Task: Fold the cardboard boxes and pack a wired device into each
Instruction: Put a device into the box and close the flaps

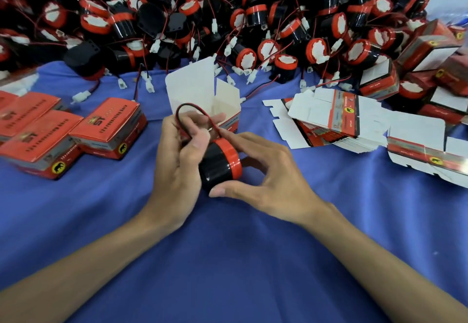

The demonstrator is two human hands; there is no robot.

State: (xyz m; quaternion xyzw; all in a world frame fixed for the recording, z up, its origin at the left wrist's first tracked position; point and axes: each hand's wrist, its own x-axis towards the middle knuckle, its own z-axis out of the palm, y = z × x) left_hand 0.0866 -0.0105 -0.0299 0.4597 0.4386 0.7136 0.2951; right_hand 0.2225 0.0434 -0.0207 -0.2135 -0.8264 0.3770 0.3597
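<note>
Mid-desk, over the blue cloth of the desk: one wired device, black drum with a red band, lifted just clear of the cloth between both hands. Right hand grasps the drum, thumb under, fingers over the red rim. Left hand cups the drum's other side and pinches the wire, which stands up in a loop above the fingers; its plug end is hidden. Open box sits just beyond the hands toward the far edge, flaps up, mouth facing the person. Closed boxes lie toward the left edge, a stack of flat blanks toward the right, and the heap of loose devices runs along the far edge. Judged step: gathering the wire before loading. Risks: the loop looks springy, so once the pinch is let go it may pop open and catch under a flap, keeping the lid from closing. The light box has nothing bracing it and could skid back into the heap when the drum is pushed in. Stray plugs from the heap lie close to its side and might snag or get dragged along.
</note>
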